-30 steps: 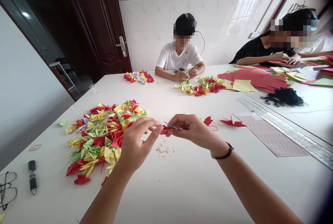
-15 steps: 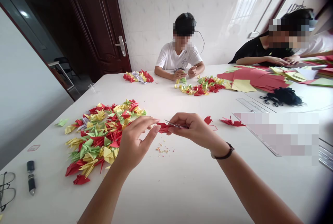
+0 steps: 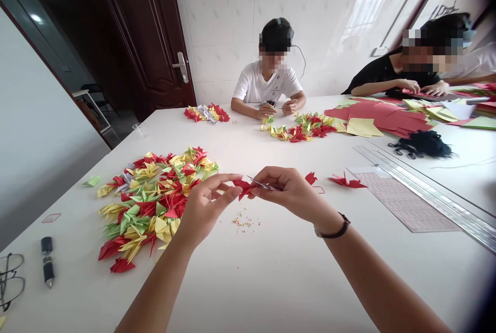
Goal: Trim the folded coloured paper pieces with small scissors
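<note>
Between the thumb and fingertips of my left hand (image 3: 207, 204) is a red folded paper crane (image 3: 244, 187), partly covered by both hands. My right hand (image 3: 284, 191), with a dark band at the wrist, is closed around small scissors (image 3: 263, 184); their thin metal blades point left, at the crane's right side. Whether the blades touch the paper I cannot tell. Tiny coloured paper bits (image 3: 244, 222) are scattered on the table below. Left of my left hand spreads a pile of red, yellow, green and lilac paper cranes (image 3: 149, 209).
Loose red cranes (image 3: 347, 181) lie to the right, near a printed sheet (image 3: 403, 201) and a clear ruler (image 3: 434, 199). Black thread (image 3: 422, 144) and coloured paper (image 3: 383, 116) sit farther back. A pen (image 3: 47, 263) and glasses (image 3: 11, 281) are at left. People work opposite.
My left fingers and the crane have shifted slightly right, closer to the scissors. Across the table, the co-workers' hands have moved a little.
</note>
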`<action>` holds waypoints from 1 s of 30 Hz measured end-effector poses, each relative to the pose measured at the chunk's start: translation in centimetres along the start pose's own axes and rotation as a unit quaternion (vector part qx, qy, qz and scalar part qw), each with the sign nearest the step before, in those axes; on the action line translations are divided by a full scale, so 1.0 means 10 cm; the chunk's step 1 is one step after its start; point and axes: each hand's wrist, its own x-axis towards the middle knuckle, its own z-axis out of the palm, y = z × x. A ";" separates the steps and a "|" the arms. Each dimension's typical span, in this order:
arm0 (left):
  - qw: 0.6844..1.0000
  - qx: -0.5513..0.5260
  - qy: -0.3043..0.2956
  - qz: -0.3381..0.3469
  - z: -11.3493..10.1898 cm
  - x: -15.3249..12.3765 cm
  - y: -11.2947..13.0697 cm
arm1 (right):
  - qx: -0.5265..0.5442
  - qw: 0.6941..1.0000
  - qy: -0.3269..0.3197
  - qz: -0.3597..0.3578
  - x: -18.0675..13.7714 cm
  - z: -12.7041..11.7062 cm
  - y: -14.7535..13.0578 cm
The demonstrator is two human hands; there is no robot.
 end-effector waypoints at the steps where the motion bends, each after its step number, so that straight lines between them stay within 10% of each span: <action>1: 1.000 -0.015 -0.003 -0.012 0.01 0.01 -0.02 | 0.000 1.000 -0.001 0.001 0.00 0.00 -0.01; 12: 0.992 0.054 0.022 0.109 0.12 -0.05 -0.02 | 0.041 0.999 -0.013 0.001 -0.01 -0.03 -0.02; 30: 0.984 -0.050 0.157 0.072 0.29 -0.07 -0.02 | 0.086 0.996 -0.004 -0.005 -0.02 -0.01 -0.05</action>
